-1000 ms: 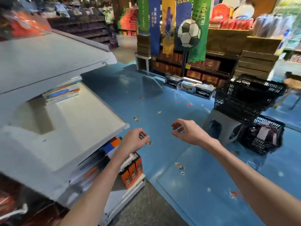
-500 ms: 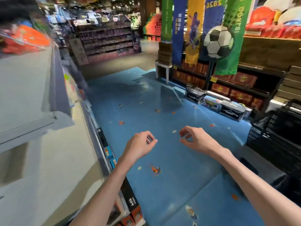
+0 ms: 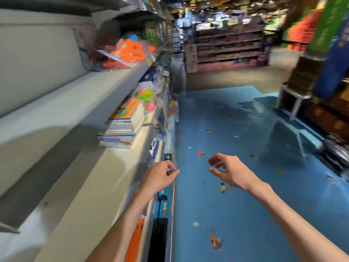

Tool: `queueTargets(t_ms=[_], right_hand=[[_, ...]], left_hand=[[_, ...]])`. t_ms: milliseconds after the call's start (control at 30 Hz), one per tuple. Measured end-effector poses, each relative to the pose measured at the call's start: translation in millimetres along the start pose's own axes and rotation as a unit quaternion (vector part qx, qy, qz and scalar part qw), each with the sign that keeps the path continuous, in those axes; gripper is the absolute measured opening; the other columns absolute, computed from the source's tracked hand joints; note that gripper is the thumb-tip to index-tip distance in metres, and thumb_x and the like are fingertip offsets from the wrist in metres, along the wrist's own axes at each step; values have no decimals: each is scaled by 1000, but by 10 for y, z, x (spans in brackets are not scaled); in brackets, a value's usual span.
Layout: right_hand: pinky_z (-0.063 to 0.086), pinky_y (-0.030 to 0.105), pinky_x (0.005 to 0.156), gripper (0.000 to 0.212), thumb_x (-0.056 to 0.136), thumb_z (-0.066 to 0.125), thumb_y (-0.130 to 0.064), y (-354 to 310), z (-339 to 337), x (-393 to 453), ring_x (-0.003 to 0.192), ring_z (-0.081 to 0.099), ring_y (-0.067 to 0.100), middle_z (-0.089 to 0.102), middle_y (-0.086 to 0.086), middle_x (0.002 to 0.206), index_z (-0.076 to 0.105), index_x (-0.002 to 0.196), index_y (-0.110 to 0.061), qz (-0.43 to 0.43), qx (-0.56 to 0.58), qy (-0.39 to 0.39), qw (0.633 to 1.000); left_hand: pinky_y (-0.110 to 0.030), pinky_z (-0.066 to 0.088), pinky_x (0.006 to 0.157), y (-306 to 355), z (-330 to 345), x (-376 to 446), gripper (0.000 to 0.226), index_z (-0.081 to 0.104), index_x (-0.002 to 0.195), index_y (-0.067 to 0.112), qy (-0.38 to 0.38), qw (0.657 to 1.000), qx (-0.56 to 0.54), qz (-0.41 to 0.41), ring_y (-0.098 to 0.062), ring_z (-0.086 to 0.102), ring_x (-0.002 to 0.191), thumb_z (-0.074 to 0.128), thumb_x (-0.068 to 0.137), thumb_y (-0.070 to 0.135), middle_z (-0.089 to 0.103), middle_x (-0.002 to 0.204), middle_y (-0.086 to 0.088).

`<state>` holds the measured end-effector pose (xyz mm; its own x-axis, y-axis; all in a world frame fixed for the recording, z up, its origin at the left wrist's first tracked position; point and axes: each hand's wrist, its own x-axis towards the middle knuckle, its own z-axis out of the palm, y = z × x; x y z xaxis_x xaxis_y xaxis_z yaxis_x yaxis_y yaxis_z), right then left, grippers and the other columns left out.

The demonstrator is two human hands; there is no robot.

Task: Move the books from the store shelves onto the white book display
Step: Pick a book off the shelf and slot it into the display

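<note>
A stack of books (image 3: 117, 134) lies flat on the white tiered shelf unit (image 3: 90, 186) at my left, about an arm's length ahead of my hands. More colourful books (image 3: 128, 110) and toys sit further along the same tier. My left hand (image 3: 160, 178) hovers at the shelf's front edge, fingers loosely curled, holding nothing. Out over the blue floor, my right hand (image 3: 229, 173) is also empty, with its fingers relaxed and slightly bent.
An orange toy in clear packaging (image 3: 130, 52) sits on the upper tier. Boxed goods (image 3: 162, 210) line the bottom of the shelf unit. The blue floor mat (image 3: 236, 205) stretches ahead. A dark display with banners (image 3: 324, 95) stands at the right, and store shelving (image 3: 228, 48) stands far ahead.
The view has swung left, now looking along the aisle beside the white shelves. The black baskets have left the view. Both hands stay empty in front of me.
</note>
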<state>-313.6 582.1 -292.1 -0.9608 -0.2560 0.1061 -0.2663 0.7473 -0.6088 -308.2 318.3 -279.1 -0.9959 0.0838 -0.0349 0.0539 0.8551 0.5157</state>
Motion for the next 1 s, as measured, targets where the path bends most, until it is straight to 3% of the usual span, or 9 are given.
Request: queueTargets(t_ms=[100, 233, 433, 533, 667, 867, 1000], right_hand=[[47, 15, 80, 22, 91, 72, -25, 68, 47, 547, 92, 66, 12, 70, -7, 105, 65, 110, -15, -41, 12, -34, 999], [46, 16, 79, 22, 92, 71, -26, 130, 130, 1345, 93, 65, 11, 71, -4, 103, 66, 109, -15, -88, 12, -64, 994], [41, 5, 67, 19, 92, 71, -26, 87, 56, 2563, 86, 63, 13, 68, -1, 95, 65, 106, -14, -135, -14, -97, 986], [46, 14, 69, 16, 92, 71, -25, 22, -14, 3121, 82, 62, 13, 64, -8, 91, 63, 101, -14, -162, -11, -97, 982], [52, 31, 79, 16, 92, 71, -28, -96, 72, 3797, 88, 65, 17, 67, -6, 98, 61, 98, -17, -202, 0, -128, 971], [55, 37, 88, 39, 90, 73, -29, -449, 502, 4709, 95, 67, 18, 69, 0, 111, 59, 124, -14, -254, 44, -185, 948], [54, 36, 90, 60, 84, 80, -33, -680, 793, 5211, 101, 65, 19, 65, 2, 120, 52, 134, -16, -270, 79, -207, 937]], left_hand=[[-13, 45, 68, -104, -120, 285, 22, 72, 104, 16, 29, 999, 8, -34, -16, 67, 87, 67, 95, 36, 73, 93, 1], [-28, 50, 83, -275, -210, 886, 24, 70, 107, 27, 47, 995, 34, -83, -16, 67, 96, 63, 95, 47, 67, 95, 13], [-30, 51, 76, -447, -447, 1851, 17, 66, 93, 26, 101, 989, -11, -103, -15, 65, 85, 66, 92, 43, 62, 80, 14], [-27, 48, 70, -532, -610, 2221, 19, 68, 97, 25, 135, 983, -15, -126, -12, 65, 82, 66, 92, 43, 65, 84, 13], [-33, 55, 79, -694, -760, 2464, 19, 69, 96, 28, 164, 972, -20, -168, -14, 67, 86, 66, 92, 46, 66, 82, 15], [-34, 54, 75, -1170, -812, 2546, 33, 60, 77, 22, 258, 919, -60, -293, -14, 66, 79, 67, 90, 51, 69, 74, 10], [-39, 51, 78, -1401, -832, 2628, 37, 54, 92, 19, 326, 871, -112, -350, -27, 65, 87, 72, 86, 50, 68, 82, 3]])
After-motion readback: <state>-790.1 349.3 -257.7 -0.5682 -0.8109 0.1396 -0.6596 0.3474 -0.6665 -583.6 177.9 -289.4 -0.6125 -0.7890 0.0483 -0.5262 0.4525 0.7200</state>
